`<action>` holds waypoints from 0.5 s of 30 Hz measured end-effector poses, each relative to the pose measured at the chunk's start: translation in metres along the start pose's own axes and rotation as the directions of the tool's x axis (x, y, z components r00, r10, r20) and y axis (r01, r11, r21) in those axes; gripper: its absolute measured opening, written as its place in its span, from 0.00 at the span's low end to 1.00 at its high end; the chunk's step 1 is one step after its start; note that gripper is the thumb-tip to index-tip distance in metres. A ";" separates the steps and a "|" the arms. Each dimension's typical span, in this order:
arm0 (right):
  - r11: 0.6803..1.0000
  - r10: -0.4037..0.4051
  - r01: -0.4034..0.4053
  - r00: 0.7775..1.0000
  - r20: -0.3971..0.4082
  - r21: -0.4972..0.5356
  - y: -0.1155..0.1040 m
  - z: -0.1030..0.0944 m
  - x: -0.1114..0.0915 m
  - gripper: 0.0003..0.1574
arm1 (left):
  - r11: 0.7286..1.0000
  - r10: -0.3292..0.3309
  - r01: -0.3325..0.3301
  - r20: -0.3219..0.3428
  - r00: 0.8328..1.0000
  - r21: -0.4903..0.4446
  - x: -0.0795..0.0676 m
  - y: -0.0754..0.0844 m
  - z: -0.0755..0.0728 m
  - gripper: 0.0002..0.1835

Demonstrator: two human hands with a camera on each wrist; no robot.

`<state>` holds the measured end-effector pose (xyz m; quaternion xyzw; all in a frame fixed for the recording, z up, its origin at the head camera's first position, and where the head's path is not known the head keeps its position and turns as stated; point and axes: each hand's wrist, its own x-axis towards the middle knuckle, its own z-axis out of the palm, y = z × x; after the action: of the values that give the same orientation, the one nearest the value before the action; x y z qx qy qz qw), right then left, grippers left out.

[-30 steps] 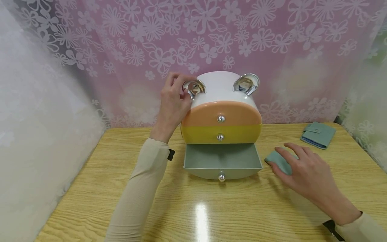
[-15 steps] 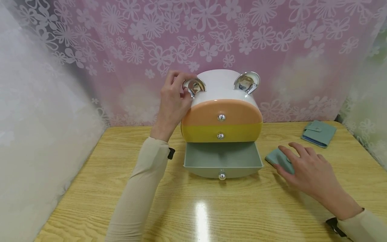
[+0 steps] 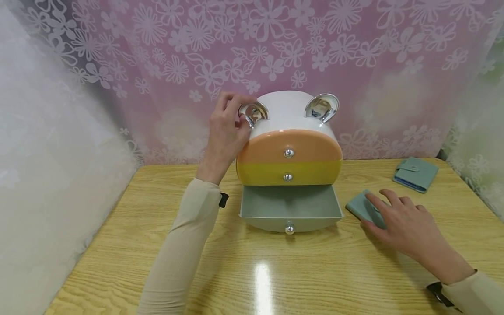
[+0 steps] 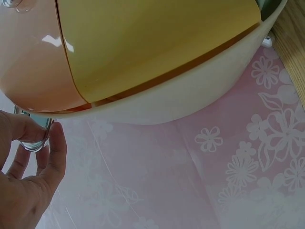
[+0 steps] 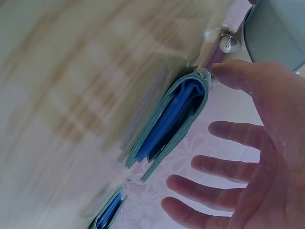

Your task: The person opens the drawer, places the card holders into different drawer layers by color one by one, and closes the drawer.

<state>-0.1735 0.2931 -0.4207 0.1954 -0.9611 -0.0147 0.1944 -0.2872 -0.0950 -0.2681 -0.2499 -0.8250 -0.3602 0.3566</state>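
Note:
A small storage box (image 3: 285,107) with a white rounded top stands on the table, with orange and yellow drawers closed. Its green bottom drawer (image 3: 289,224) is pulled out, bare inside where visible. My left hand (image 3: 225,133) pinches the box's left silver ear (image 3: 257,114) between thumb and fingers, also seen in the left wrist view. Right of the drawer lies a small green card wallet (image 3: 358,204). My right hand (image 3: 409,225) hovers over its near side, fingers spread. In the right wrist view, the thumb is close to the wallet (image 5: 164,119), which shows blue inner sleeves; contact cannot be told.
A second green wallet (image 3: 416,174) with a snap strap lies at the table's back right. The wooden table (image 3: 220,271) extends in front of the box. A pink flowered curtain (image 3: 157,87) hangs directly behind, with pale sheets at both sides.
My right hand has drawn slightly right and back, uncovering more of the near wallet, which stays in place. My left hand keeps its pinch on the ear.

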 end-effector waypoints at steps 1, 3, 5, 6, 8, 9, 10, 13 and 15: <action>1.000 0.003 -0.003 1.000 0.013 0.000 0.000 0.000 0.000 0.43 | 1.000 -0.001 0.001 0.002 1.000 0.000 0.000 0.000 0.000 0.19; 1.000 0.011 -0.011 0.999 0.035 -0.003 0.000 0.000 -0.001 0.43 | 1.000 -0.004 0.004 0.006 1.000 0.003 0.000 0.000 0.000 0.19; 1.000 0.023 -0.023 0.998 0.063 -0.003 0.000 0.000 0.000 0.43 | 1.000 -0.007 0.007 0.008 1.000 0.002 0.000 0.000 0.000 0.19; 1.000 0.028 -0.028 0.997 0.078 -0.003 0.000 0.000 0.000 0.43 | 1.000 -0.009 0.009 0.010 1.000 0.002 0.000 0.000 0.000 0.19; 0.999 0.042 -0.043 0.992 0.119 0.003 0.000 0.000 0.001 0.43 | 1.000 -0.007 0.007 0.010 1.000 0.000 0.000 0.000 0.000 0.19; 0.999 0.050 -0.051 0.989 0.141 0.006 0.000 0.000 0.001 0.43 | 1.000 -0.005 0.005 0.008 1.000 -0.002 0.000 0.000 0.001 0.19; 0.998 0.056 -0.058 0.986 0.157 0.009 0.000 0.001 0.001 0.43 | 1.000 -0.004 0.004 0.007 1.000 -0.003 0.000 0.000 0.001 0.19; 0.997 0.066 -0.071 0.980 0.186 0.022 -0.001 0.001 0.002 0.43 | 1.000 0.001 -0.001 0.005 1.000 -0.002 0.000 0.000 0.000 0.19; 0.997 0.066 -0.073 0.980 0.185 0.028 -0.001 0.002 0.002 0.43 | 1.000 0.000 0.000 0.004 1.000 -0.001 0.000 0.000 0.000 0.19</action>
<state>-0.1751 0.2912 -0.4217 0.1628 -0.9814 -0.0091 0.1017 -0.2873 -0.0949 -0.2683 -0.2508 -0.8255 -0.3602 0.3549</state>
